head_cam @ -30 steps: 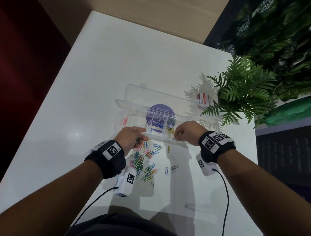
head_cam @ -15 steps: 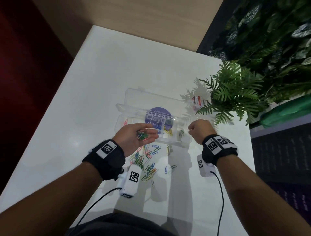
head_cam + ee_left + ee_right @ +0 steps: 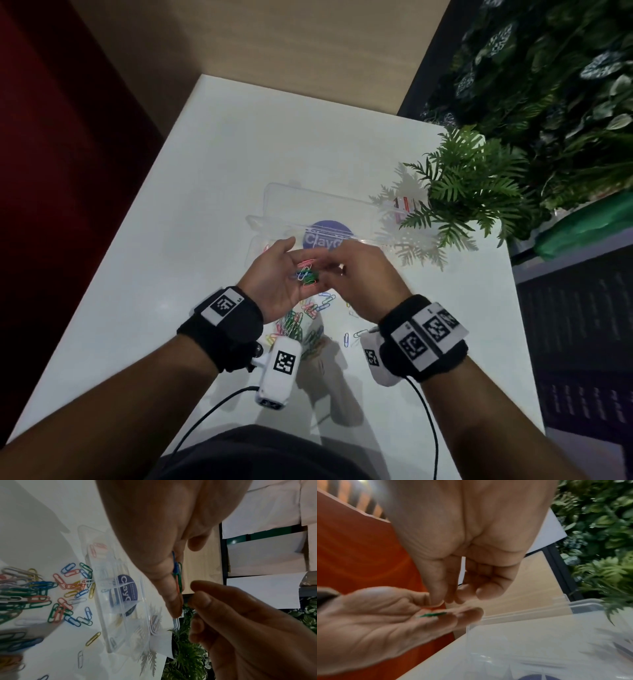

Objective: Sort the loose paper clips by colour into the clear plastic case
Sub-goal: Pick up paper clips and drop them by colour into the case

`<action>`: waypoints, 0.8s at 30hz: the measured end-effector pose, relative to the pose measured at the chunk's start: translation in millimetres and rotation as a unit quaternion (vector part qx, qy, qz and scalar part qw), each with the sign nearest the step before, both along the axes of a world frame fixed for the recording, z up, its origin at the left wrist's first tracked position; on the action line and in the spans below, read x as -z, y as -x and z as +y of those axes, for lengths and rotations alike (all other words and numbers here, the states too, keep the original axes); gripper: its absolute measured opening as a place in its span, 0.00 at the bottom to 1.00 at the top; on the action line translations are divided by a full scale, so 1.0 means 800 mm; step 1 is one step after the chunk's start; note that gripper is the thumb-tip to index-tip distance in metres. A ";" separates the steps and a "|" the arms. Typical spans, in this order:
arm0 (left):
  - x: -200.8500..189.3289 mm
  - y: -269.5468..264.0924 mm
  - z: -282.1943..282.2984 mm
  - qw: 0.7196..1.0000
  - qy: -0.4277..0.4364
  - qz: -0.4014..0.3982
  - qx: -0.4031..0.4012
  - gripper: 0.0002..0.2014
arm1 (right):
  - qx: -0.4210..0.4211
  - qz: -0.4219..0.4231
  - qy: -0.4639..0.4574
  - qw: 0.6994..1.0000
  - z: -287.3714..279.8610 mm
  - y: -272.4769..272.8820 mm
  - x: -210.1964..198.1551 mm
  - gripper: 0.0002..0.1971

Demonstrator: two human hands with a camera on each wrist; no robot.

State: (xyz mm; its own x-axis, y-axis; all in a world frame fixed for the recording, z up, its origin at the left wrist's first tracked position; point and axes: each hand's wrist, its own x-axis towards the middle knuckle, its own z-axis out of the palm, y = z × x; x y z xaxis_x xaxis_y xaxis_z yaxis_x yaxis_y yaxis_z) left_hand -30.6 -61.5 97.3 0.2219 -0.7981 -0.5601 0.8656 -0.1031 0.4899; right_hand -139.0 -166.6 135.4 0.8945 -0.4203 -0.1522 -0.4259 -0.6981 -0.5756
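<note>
My left hand (image 3: pixel 291 263) is palm up above the clear plastic case (image 3: pixel 270 202), with a small bunch of green, blue and pink paper clips (image 3: pixel 306 275) lying on its fingers. In the left wrist view the bunch of clips (image 3: pixel 177 572) shows edge-on. My right hand (image 3: pixel 330 270) reaches into that palm; its thumb and forefinger (image 3: pixel 436 599) pinch together at the clips, just above a green clip (image 3: pixel 433 614). The loose pile of clips (image 3: pixel 294 325) lies on the white table under my hands. The case (image 3: pixel 120 615) lies open, with pink clips in its left compartment.
A fern (image 3: pixel 472 192) overhangs the case's right end, beside a small red-and-white label (image 3: pixel 404 205). Two stray clips (image 3: pixel 352 337) lie right of the pile. The table's left edge (image 3: pixel 137 212) drops off to a dark red floor. Camera cables trail toward me.
My left hand has risen palm up with the bunch of clips. My right hand has left the case's right end and moved left to pinch at the clips in that palm.
</note>
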 end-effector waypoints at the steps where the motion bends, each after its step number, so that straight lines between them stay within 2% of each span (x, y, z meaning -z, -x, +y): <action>1: 0.000 0.001 0.001 1.000 -0.002 -0.004 0.003 0.29 | -0.004 0.007 0.004 1.000 0.005 -0.002 0.002 0.13; 6: 0.000 0.003 0.009 1.000 -0.011 -0.010 0.014 0.29 | -0.004 0.033 -0.002 0.999 0.018 -0.003 0.013 0.12; 10: 0.002 0.004 0.015 1.000 -0.010 -0.013 0.022 0.29 | -0.038 0.035 0.007 0.999 0.021 -0.002 0.010 0.17; 15: 0.003 0.004 0.015 0.999 -0.018 -0.020 0.028 0.28 | -0.021 0.045 0.005 0.999 0.019 -0.002 0.008 0.08; 20: 0.006 0.004 0.015 0.999 -0.025 -0.017 0.031 0.27 | -0.040 0.043 0.027 0.998 0.020 -0.003 0.006 0.06; 24: 0.009 0.002 0.014 0.999 -0.018 -0.015 0.026 0.26 | -0.017 0.026 -0.028 0.999 0.009 0.003 0.011 0.03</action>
State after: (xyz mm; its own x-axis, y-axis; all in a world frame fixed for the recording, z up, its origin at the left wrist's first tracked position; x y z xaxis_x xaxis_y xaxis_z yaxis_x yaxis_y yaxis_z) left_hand -32.1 -50.2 90.0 0.1985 -0.7878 -0.5831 0.8438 -0.1653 0.5105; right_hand -141.7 -159.0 126.6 0.8982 -0.3799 -0.2214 -0.4333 -0.6797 -0.5918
